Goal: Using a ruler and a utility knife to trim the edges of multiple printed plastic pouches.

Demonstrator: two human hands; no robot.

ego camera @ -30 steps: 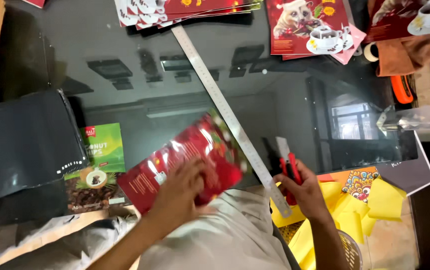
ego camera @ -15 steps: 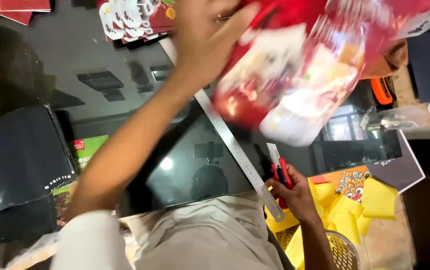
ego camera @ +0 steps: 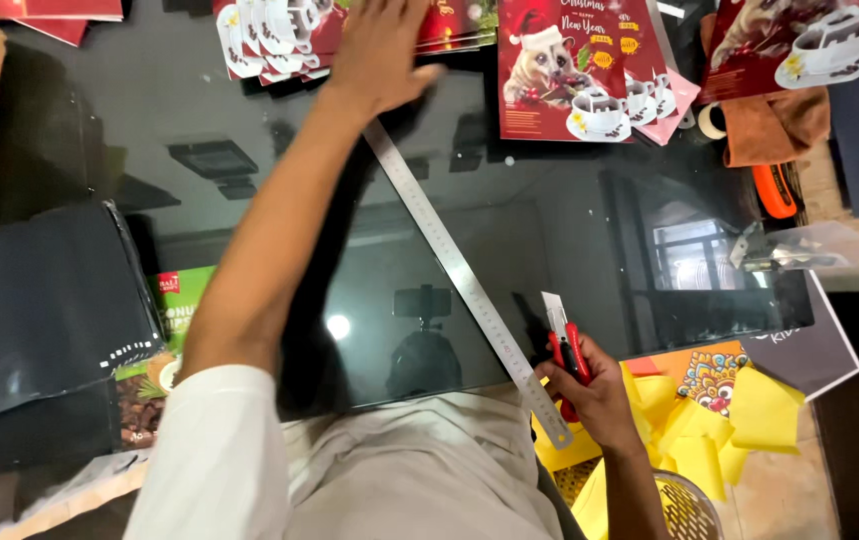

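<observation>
Glass tabletop [ego camera: 249, 190]: right hand [ego camera: 594, 385] grips cutter [ego camera: 564, 345] beside ruler [ego camera: 459, 275].

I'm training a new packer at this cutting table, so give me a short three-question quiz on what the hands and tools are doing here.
1. True or false: the right hand holds a red utility knife with its blade out.
2. What does the left hand rest on?
A. the steel ruler
B. the stack of red printed sheets at the far edge
C. the yellow paper scraps
3. Fill in: the steel ruler lies ______ across the glass table.

Key: 1 true; 2 B; 3 diagonally.
</observation>
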